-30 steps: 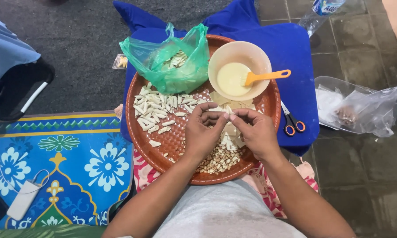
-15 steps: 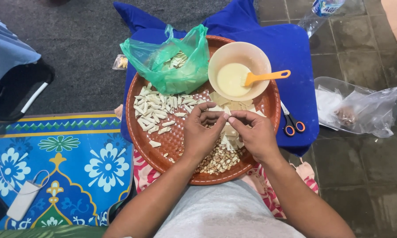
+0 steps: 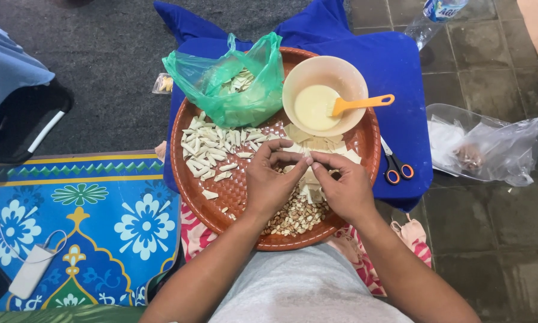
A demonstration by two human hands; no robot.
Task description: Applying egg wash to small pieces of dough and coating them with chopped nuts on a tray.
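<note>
Nearest, a heap of peanuts [image 3: 290, 216] lies on the round brown tray [image 3: 364, 179], right under the hands for easy reach. Left hand [image 3: 271, 182] and right hand [image 3: 342, 185] meet fingertip to fingertip, pinched narrow on a small pale wrapper piece [image 3: 308, 157], probably dough. Farther off sit rolled pieces [image 3: 212, 149], a green bag [image 3: 233, 87] and a paste bowl [image 3: 324, 96].

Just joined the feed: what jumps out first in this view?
Both hands, left hand and right hand, meet at the middle of a round brown tray, pinching a small pale piece. Behind them sit a green bag and a bowl with an orange brush.
</note>
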